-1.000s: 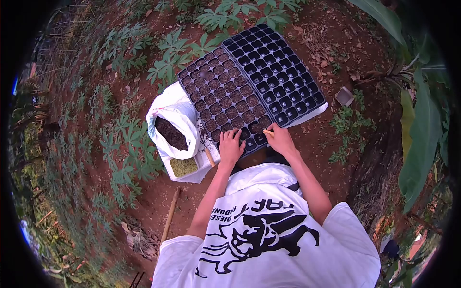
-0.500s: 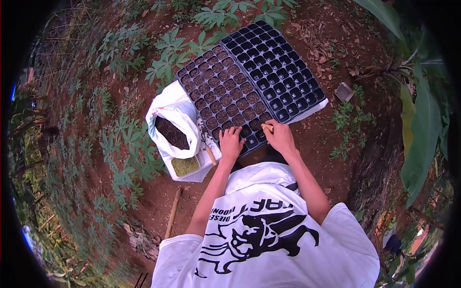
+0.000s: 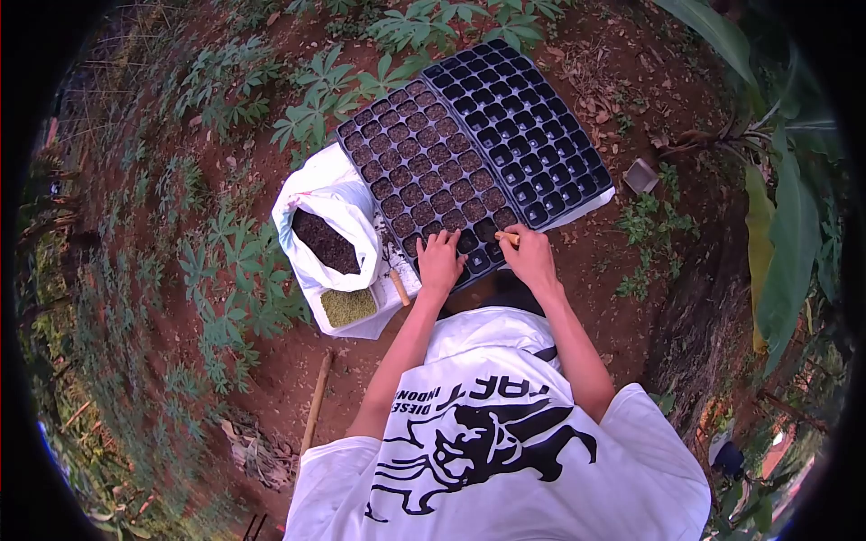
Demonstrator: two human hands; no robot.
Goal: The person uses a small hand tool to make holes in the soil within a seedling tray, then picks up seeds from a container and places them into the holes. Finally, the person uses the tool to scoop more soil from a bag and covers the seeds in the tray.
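A black seedling tray (image 3: 422, 236) with many cells lies in front of me. Brown soil fills most of its cells, while several cells at the near edge look dark and unfilled. My left hand (image 3: 440, 264) rests on the near edge of this tray, fingers spread over the cells. To its right, my right hand (image 3: 532, 256) grips a short wooden stick (image 3: 508, 238) at the tray's near right corner. The stick's lower end cannot be made out. Beside the filled tray, a second black tray (image 3: 528, 117) holds no visible soil.
An open white sack (image 3: 287, 212) of dark soil (image 3: 325, 243) stands left of the trays. Near it are a container of yellow-green grains (image 3: 348, 308) and another wooden stick (image 3: 399, 287). A long pole (image 3: 316, 397) lies on the ground. Leafy plants (image 3: 316, 90) surround the trays.
The view has shifted slightly. Both hands keep nearly the same places on the tray, and the right hand still grips the wooden stick.
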